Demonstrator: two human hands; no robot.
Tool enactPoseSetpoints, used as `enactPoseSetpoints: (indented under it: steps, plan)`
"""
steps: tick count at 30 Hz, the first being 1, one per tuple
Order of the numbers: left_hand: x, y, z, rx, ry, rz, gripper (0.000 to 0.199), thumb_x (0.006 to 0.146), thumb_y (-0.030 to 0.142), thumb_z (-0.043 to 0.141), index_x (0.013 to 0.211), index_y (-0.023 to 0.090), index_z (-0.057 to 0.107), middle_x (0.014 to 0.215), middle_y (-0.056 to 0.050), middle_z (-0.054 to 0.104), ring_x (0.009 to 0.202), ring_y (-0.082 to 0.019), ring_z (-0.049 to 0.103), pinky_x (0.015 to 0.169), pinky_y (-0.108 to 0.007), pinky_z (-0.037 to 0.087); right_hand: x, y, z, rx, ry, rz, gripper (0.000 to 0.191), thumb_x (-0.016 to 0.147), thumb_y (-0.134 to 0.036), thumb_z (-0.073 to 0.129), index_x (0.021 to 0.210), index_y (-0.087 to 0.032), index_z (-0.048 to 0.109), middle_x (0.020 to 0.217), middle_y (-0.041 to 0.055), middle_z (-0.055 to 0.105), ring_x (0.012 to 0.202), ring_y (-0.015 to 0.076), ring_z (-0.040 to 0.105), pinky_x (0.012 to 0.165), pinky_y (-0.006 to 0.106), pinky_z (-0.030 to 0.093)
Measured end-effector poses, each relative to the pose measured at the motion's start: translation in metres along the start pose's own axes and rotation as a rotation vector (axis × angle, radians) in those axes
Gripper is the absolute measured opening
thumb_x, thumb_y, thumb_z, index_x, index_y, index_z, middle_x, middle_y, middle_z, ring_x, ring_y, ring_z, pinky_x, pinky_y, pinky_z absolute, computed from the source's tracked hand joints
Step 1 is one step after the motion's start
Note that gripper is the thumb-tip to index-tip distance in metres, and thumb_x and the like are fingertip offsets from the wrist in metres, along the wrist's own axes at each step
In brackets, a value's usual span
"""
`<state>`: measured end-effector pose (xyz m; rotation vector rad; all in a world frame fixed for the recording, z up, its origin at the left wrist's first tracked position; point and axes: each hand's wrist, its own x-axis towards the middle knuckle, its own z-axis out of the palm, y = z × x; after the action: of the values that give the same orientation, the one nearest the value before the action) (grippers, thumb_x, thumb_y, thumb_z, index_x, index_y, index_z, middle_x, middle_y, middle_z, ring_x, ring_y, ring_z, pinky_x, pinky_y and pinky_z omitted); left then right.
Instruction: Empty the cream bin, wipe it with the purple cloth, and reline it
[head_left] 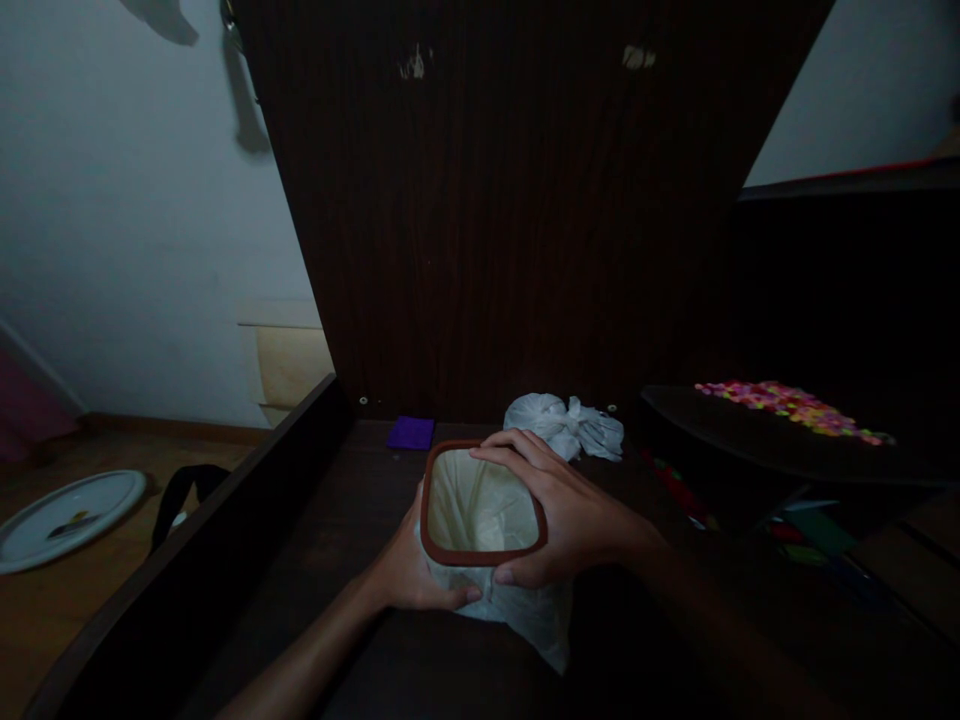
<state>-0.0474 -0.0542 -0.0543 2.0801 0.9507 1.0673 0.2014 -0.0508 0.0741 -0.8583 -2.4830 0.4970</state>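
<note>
A small waste bin with a brown rim (480, 557) stands on the dark wooden surface in front of me. A thin whitish plastic bag (487, 505) lines it, and the bag's loose edge hangs down outside, longest at the lower right. My left hand (414, 565) wraps around the bin's left and near side, its thumb lying on the bag below the rim. My right hand (547, 500) curls over the right side of the rim, fingers across the far edge and thumb at the near edge. The bin's bottom is hidden from view.
Behind the bin lie a knotted white plastic bag (566, 425) and a purple square (411, 433). A tall dark wood panel (487, 220) rises at the back, and a low ledge (217, 530) runs along the left. Colourful beads or flowers (791, 405) rest on a dark shelf at right. A white oval lid-like object (112, 490) is on the floor.
</note>
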Motion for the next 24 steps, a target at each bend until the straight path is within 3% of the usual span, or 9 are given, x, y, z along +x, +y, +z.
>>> enactPoseSetpoints:
  steps: [13,24]
  plan:
    - [-0.0003,-0.0036,0.0012,0.014,0.005,-0.033,0.127,0.052,0.058,0.091,0.156,0.014,0.033,0.144,-0.02,0.056,0.137,-0.043,0.052,0.121,-0.063,0.038,0.0065,-0.0016,-0.0032,-0.007,-0.018,0.011,0.099,0.05,-0.047,0.093,0.137,-0.022,0.054,0.134,0.0114,0.051,0.127,0.0334,0.048,0.11,0.05,0.042]
    - [0.0013,-0.004,0.0024,-0.004,-0.003,-0.002,0.132,0.053,0.061,0.09,0.158,0.013,0.026,0.145,-0.022,0.055,0.138,-0.044,0.051,0.121,-0.064,0.037,0.0046,0.0005,-0.0014,-0.005,0.019,-0.013,0.083,0.049,-0.047,0.093,0.12,-0.023,0.058,0.125,0.0092,0.054,0.118,0.0318,0.049,0.104,0.049,0.044]
